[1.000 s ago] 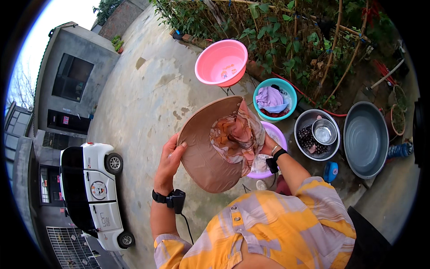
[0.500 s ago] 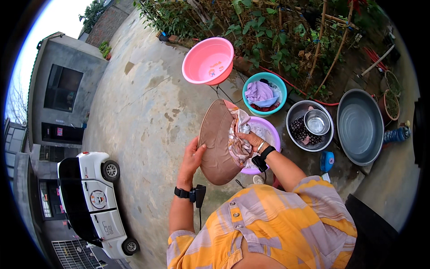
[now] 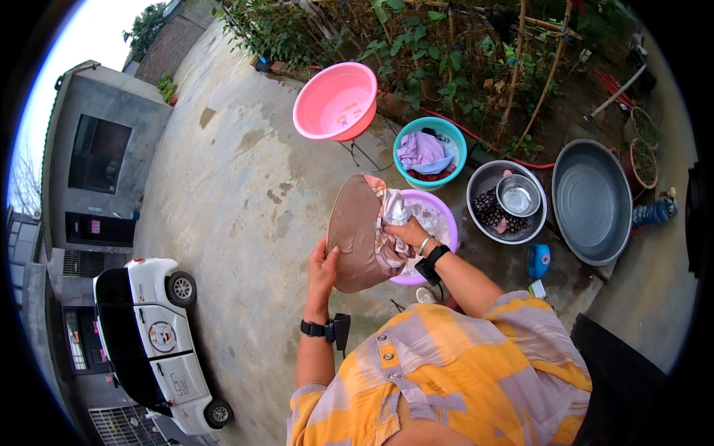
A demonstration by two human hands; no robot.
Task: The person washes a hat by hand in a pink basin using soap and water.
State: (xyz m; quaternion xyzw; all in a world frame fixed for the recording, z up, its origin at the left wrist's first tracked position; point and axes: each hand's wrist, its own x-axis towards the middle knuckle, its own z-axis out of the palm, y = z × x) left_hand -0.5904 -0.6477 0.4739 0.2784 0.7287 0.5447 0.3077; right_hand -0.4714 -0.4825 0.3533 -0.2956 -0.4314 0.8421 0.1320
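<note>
A wide-brimmed sun hat, with a brown brim and a crumpled patterned pink and white crown, is held up in front of me. My left hand grips the lower left edge of the brim, the thumb lying on its face. On the other side, my right hand has its fingers closed on the bunched patterned cloth. Just behind the hat stands a purple basin of sudsy water, partly covered by the hat and my right hand. Whether the cloth touches the water I cannot tell.
A pink basin on a thin stand, a teal basin with lilac cloth, a metal bowl with dark dotted cloth and a large grey tub stand beyond. A blue container sits at right. A white car is parked left.
The hat has tilted and shrunk slightly in view, its brim turned more upright at the left. My right hand has shifted a little left along the patterned cloth. The whole view has moved slightly.
</note>
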